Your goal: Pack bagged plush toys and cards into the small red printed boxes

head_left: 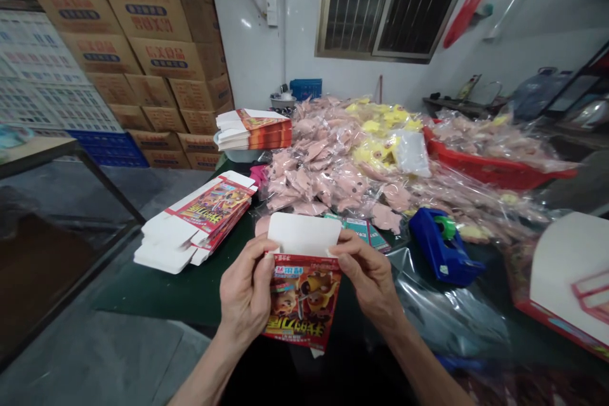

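A red printed carton with cartoon figures is held upright between my two hands near the table's front edge, its print upside down to me. Its white top flap stands raised. My left hand pinches the carton's upper left corner, thumb in front. At the upper right corner my right hand pinches the base of the flap, fingers behind. To the left lies a stack of flattened red cartons with white flaps. Teal printed cards lie just behind my right hand.
Behind is a large heap of clear-bagged pink and yellow pieces. A blue tape dispenser and an open display box stand at right. A red basket and more folded cartons sit farther back. Brown boxes are stacked at left.
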A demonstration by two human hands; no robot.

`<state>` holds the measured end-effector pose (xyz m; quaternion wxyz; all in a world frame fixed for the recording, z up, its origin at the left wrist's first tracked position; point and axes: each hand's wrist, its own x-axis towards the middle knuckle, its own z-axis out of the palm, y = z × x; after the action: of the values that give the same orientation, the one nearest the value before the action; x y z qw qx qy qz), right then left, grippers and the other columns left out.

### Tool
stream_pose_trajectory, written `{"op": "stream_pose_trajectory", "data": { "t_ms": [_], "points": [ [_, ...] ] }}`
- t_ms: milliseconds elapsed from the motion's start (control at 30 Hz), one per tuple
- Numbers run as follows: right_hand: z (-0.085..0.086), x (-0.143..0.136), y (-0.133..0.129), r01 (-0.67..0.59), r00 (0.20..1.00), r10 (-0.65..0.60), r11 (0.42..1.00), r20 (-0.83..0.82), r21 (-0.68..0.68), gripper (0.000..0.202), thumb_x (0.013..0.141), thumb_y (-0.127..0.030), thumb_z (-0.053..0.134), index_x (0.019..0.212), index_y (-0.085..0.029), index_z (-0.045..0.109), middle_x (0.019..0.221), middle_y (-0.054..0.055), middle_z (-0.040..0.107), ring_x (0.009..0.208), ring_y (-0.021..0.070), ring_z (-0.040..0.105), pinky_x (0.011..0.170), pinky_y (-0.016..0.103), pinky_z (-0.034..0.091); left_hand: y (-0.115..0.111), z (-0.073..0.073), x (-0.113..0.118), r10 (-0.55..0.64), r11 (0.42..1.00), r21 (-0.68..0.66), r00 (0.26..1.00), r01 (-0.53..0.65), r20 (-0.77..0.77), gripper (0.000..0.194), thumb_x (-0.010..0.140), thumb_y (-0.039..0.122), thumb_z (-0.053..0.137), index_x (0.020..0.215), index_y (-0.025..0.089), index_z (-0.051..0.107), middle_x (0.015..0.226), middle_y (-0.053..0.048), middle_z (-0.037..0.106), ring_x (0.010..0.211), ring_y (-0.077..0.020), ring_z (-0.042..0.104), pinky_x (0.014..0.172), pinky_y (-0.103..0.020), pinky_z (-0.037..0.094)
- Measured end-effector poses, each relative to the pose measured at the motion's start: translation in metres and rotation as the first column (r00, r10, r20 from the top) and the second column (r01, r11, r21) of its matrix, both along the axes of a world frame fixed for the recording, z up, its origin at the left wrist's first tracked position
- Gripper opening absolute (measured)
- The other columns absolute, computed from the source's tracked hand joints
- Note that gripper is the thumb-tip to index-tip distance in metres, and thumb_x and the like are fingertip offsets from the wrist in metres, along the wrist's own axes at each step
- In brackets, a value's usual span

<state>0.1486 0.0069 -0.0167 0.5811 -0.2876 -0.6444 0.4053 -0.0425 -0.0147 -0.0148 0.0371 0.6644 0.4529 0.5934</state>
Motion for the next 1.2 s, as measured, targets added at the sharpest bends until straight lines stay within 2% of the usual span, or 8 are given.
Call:
{"op": "stream_pose_trajectory", "data": {
  "t_ms": [133, 233, 367, 533, 667, 800, 933, 1200],
  "points": [
    [0.002, -0.005, -0.002, -0.086, 0.985, 0.066, 0.989, -0.160, -0.120, 0.036, 0.082, -0.037, 0.062, 0.114, -0.032, 0.048, 0.096, 0.001, 0.064, 0.083, 0.0167, 0.063, 0.071, 0.030, 0.052, -0.008, 0.000, -0.004, -0.055, 0.993, -0.094, 0.992, 0.066, 0.114, 0.016, 0.088, 0.019, 0.048, 0.095, 0.019, 0.063, 0.106, -0.005, 0.068, 0.096, -0.0161, 0.064, 0.082, -0.023, 0.049],
    [0.007, -0.003, -0.006, -0.118, 0.992, 0.110, 0.984, -0.066, -0.134, 0.039, 0.083, -0.042, 0.060, 0.118, -0.029, 0.051, 0.101, 0.005, 0.064, 0.086, 0.0189, 0.063, 0.074, 0.033, 0.053, -0.012, 0.000, -0.005, -0.121, 0.980, -0.121, 0.958, 0.157, 0.259, 0.016, 0.087, 0.019, 0.051, 0.095, 0.020, 0.065, 0.111, -0.006, 0.066, 0.102, -0.0184, 0.063, 0.085, -0.026, 0.050],
    [0.028, 0.005, -0.004, -0.008, 0.997, 0.003, 0.998, 0.077, 0.055, 0.016, 0.086, -0.030, 0.057, 0.100, -0.027, 0.064, 0.096, 0.005, 0.061, 0.085, 0.0171, 0.060, 0.068, 0.028, 0.052, -0.006, 0.017, 0.000, -0.183, 0.982, 0.010, 0.927, 0.190, 0.327, 0.016, 0.086, 0.014, 0.054, 0.094, 0.021, 0.066, 0.108, -0.004, 0.067, 0.103, -0.0179, 0.062, 0.088, -0.028, 0.049],
    [0.046, 0.010, 0.017, 0.159, 0.943, -0.249, 0.919, 0.219, 0.360, 0.022, 0.085, -0.013, 0.054, 0.095, -0.028, 0.068, 0.096, 0.004, 0.057, 0.091, 0.0158, 0.058, 0.079, 0.032, 0.049, 0.025, 0.028, 0.009, -0.325, 0.944, 0.146, 0.908, 0.295, 0.265, 0.015, 0.086, 0.011, 0.051, 0.095, 0.019, 0.061, 0.102, -0.005, 0.066, 0.101, -0.0179, 0.061, 0.090, -0.033, 0.048],
    [0.035, 0.013, 0.023, 0.058, 0.930, -0.176, 0.937, 0.324, 0.343, 0.023, 0.085, -0.018, 0.054, 0.103, -0.026, 0.066, 0.103, 0.006, 0.057, 0.095, 0.0180, 0.059, 0.078, 0.034, 0.051, 0.038, 0.011, 0.004, -0.368, 0.929, 0.074, 0.874, 0.364, 0.317, 0.034, 0.087, 0.011, 0.050, 0.118, 0.025, 0.050, 0.102, -0.004, 0.065, 0.095, -0.0150, 0.063, 0.083, -0.029, 0.051],
    [0.027, 0.014, 0.018, 0.045, 0.951, -0.115, 0.970, 0.286, 0.239, 0.015, 0.084, -0.025, 0.058, 0.096, -0.024, 0.067, 0.104, 0.007, 0.063, 0.097, 0.0190, 0.061, 0.077, 0.033, 0.052, 0.029, 0.006, -0.004, -0.408, 0.911, 0.014, 0.895, 0.412, 0.178, 0.020, 0.087, 0.014, 0.050, 0.099, 0.020, 0.065, 0.109, -0.008, 0.060, 0.104, -0.0214, 0.059, 0.091, -0.039, 0.047],
    [0.033, 0.012, 0.014, 0.104, 0.933, -0.180, 0.963, 0.311, 0.248, 0.009, 0.085, -0.024, 0.059, 0.090, -0.023, 0.066, 0.092, 0.004, 0.068, 0.091, 0.0166, 0.063, 0.076, 0.028, 0.051, 0.018, 0.016, -0.004, -0.492, 0.854, -0.038, 0.829, 0.519, 0.264, 0.021, 0.088, 0.025, 0.050, 0.100, 0.018, 0.066, 0.119, -0.013, 0.057, 0.112, -0.0279, 0.055, 0.090, -0.042, 0.048],
    [0.047, 0.012, 0.005, 0.091, 0.857, -0.260, 0.926, 0.444, 0.367, 0.014, 0.088, -0.019, 0.052, 0.099, -0.020, 0.062, 0.089, 0.002, 0.068, 0.080, 0.0133, 0.063, 0.069, 0.023, 0.050, 0.011, 0.041, -0.003, -0.383, 0.845, -0.310, 0.898, 0.436, 0.217, 0.020, 0.084, 0.023, 0.059, 0.104, 0.020, 0.060, 0.101, -0.006, 0.063, 0.094, -0.0174, 0.061, 0.080, -0.026, 0.048]
  ]
}}
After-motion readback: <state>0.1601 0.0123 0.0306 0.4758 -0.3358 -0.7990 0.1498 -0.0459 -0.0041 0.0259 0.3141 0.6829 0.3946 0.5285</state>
